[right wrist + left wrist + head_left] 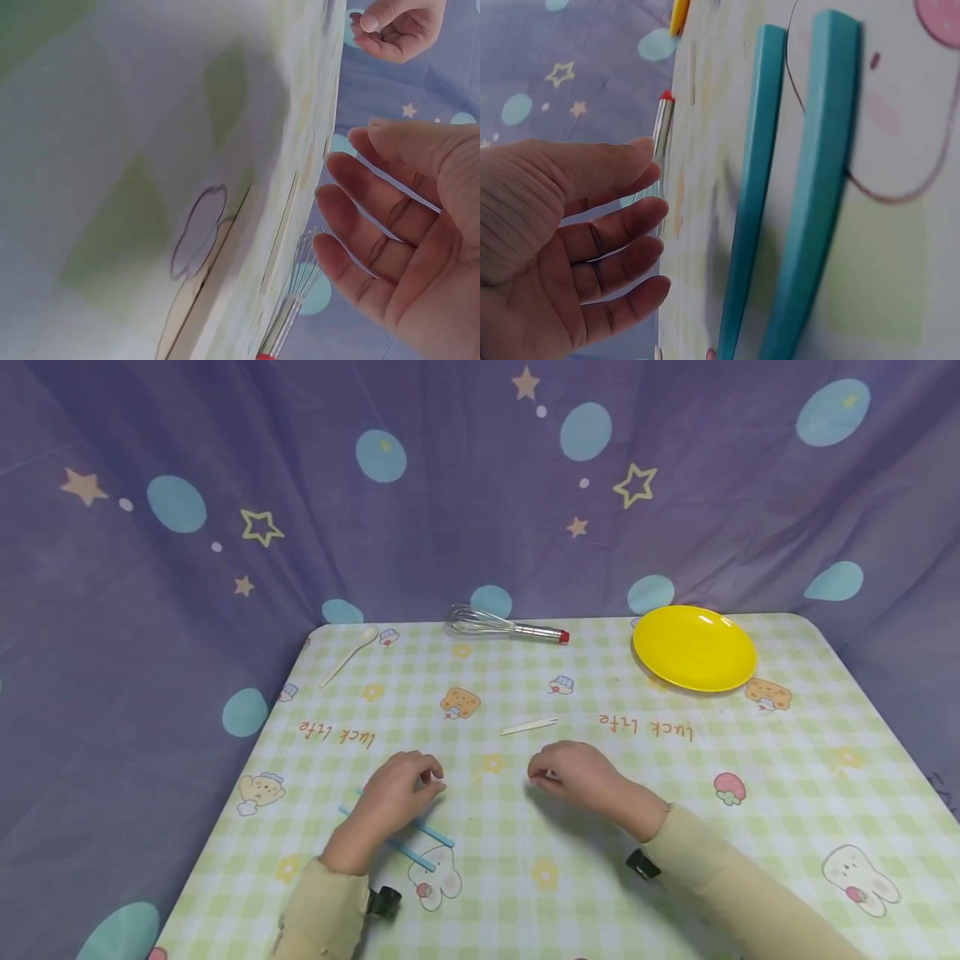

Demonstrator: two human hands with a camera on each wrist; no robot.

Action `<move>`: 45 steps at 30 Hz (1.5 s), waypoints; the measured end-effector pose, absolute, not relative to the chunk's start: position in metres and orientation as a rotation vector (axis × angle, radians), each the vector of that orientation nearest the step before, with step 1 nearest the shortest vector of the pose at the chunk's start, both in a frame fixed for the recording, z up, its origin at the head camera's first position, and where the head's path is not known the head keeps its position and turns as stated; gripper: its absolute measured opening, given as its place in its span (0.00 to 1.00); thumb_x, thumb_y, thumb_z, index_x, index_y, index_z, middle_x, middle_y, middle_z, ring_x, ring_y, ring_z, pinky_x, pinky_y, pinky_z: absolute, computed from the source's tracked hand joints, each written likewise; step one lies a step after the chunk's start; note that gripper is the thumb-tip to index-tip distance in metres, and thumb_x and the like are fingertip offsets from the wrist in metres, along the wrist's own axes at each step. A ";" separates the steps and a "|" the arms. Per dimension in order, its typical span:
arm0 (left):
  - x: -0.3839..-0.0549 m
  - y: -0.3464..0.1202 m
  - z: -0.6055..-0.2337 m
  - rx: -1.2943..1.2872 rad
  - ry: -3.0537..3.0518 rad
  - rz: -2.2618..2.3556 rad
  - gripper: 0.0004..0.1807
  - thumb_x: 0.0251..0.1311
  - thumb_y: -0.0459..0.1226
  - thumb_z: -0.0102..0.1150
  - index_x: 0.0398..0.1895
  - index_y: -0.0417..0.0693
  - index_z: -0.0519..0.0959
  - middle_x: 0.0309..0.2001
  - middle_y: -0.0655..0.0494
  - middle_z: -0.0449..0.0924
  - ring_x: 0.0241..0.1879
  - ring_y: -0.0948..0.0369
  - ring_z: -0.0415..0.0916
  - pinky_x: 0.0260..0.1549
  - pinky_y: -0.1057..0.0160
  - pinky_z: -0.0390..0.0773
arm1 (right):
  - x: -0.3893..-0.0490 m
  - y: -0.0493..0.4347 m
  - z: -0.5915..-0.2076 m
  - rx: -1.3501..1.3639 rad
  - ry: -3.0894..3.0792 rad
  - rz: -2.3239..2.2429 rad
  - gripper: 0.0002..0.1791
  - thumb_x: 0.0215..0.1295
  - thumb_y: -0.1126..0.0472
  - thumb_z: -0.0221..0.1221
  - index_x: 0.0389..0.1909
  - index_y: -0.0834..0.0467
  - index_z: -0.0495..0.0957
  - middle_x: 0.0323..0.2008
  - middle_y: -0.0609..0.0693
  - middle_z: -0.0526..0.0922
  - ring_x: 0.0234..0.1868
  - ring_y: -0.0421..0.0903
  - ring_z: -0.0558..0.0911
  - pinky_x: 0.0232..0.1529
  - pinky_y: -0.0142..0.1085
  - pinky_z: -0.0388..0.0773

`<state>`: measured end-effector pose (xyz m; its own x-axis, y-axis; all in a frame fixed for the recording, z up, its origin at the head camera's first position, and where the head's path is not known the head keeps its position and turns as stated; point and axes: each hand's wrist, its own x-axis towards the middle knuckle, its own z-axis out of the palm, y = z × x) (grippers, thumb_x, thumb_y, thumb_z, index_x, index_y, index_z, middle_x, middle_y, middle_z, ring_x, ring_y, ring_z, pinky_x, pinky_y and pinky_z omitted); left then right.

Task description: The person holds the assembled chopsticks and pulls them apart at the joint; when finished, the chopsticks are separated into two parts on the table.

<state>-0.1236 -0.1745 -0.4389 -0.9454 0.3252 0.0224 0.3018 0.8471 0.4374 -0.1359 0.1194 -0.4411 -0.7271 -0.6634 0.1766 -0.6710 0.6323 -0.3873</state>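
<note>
My left hand (pixel 395 793) hovers over two blue chopsticks (pixel 433 834), its fingers loosely bent and nothing between them. In the left wrist view those chopsticks (pixel 817 165) lie side by side on the cloth, apart from the fingers. To the right, my right hand (pixel 581 777) is held above the table, also holding nothing, with fingers relaxed. Just beyond and between both hands lies a short, thin pale stick-like item (pixel 529 726); its kind is too small to tell. The right wrist view shows the right hand (pixel 412 232) with spaced, slightly bent fingers.
A wire whisk (pixel 510 627) with a red end lies along the table's far edge. The yellow plate (pixel 693 649) is at the far right, and a white spoon (pixel 350 656) at the far left. A checked cloth (pixel 645 893) covers the table; a purple curtain (pixel 465 510) hangs behind.
</note>
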 end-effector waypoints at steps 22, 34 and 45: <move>-0.113 -0.226 -0.439 0.502 3.066 0.651 0.11 0.55 0.26 0.63 0.39 0.47 0.85 0.37 0.53 0.78 0.35 0.55 0.70 0.36 0.55 0.69 | -0.120 0.061 -0.444 1.396 -2.861 0.660 0.10 0.63 0.60 0.64 0.45 0.56 0.83 0.44 0.47 0.85 0.47 0.43 0.82 0.49 0.36 0.76; -0.107 -0.235 -0.443 0.425 2.970 0.637 0.13 0.46 0.27 0.69 0.35 0.49 0.81 0.35 0.56 0.71 0.38 0.55 0.65 0.40 0.53 0.66 | -0.107 0.031 -0.451 1.477 -2.982 0.678 0.17 0.63 0.54 0.65 0.51 0.55 0.81 0.43 0.43 0.83 0.39 0.35 0.78 0.46 0.31 0.74; -0.109 -0.234 -0.452 0.440 3.027 0.537 0.12 0.48 0.28 0.70 0.27 0.53 0.77 0.32 0.57 0.68 0.36 0.54 0.64 0.37 0.53 0.66 | -0.107 0.011 -0.459 1.444 -3.046 0.648 0.12 0.60 0.50 0.66 0.42 0.49 0.80 0.28 0.37 0.72 0.28 0.34 0.70 0.32 0.27 0.68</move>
